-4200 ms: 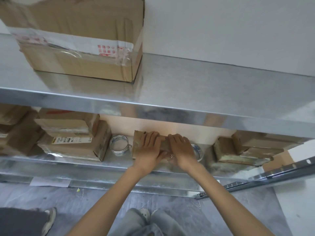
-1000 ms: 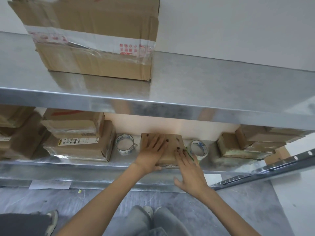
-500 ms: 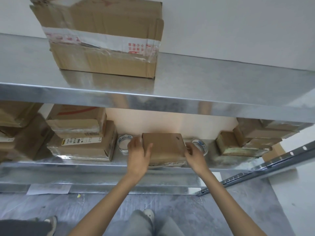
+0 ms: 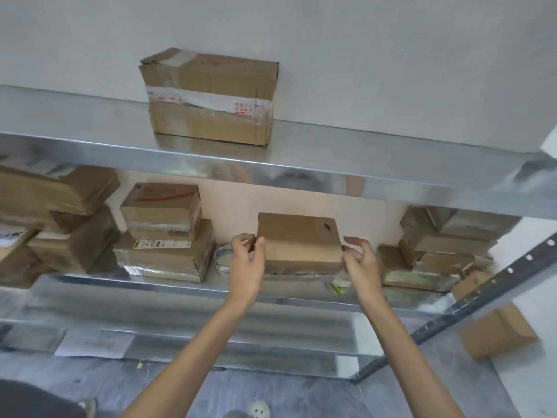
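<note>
Shifting since a second ago: both hands are leaving the lid and taking the sides. Item: cardboard box (image 4: 298, 242), sitting on the middle shelf (image 4: 144, 283) between a tape roll (image 4: 221, 258) and stacked parcels (image 4: 437, 245). Left hand (image 4: 245, 262) is pinching its left edge and right hand (image 4: 361, 262) is curling round its right edge, each grip clamped on. Handling: pressing evenly and drawing it straight out, level, is probably keeping it off the upper shelf (image 4: 301, 173).
</note>
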Motion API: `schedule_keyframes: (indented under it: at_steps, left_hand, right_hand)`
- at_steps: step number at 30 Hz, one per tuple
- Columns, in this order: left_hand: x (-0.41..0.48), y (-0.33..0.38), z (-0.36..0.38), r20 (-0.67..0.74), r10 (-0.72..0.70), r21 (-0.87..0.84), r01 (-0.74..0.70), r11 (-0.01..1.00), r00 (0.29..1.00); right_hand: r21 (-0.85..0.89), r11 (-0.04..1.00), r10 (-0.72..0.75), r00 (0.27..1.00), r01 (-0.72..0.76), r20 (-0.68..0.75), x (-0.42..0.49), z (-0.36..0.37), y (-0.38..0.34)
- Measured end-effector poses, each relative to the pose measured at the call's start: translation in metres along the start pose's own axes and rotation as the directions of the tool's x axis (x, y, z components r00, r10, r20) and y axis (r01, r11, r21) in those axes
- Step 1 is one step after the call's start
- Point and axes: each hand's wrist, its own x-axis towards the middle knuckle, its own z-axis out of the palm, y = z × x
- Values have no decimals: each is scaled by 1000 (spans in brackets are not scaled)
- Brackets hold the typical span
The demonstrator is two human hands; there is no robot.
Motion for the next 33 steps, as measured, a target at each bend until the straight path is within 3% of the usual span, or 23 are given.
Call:
schedule_keyframes:
  at_steps: [7,13,17,26,33]
  left_hand:
    - [-70,56,-11,-29,216,-169,-217,961,976]
    - [-99,110,-22,-45,434,-73,-437,897,900]
    - [-109,128,-22,-99,537,13,-538,843,838]
    - [-60,196,-12,-101,615,57,-613,788,782]
    - [-8,237,-2,-101,689,99,-682,724,717]
  right_hand:
    - [142,990,-25,999,20,32,-60,-62,-47]
    - [195,970,-158,985,143,66,-99,-108,-106]
    - [201,952,-235,972,230,4,-116,-120,-132]
    - [192,902,-375,922,387,-100,-77,-114,-185]
    - [158,819,-525,831,552,-184,-34,-102,-217]
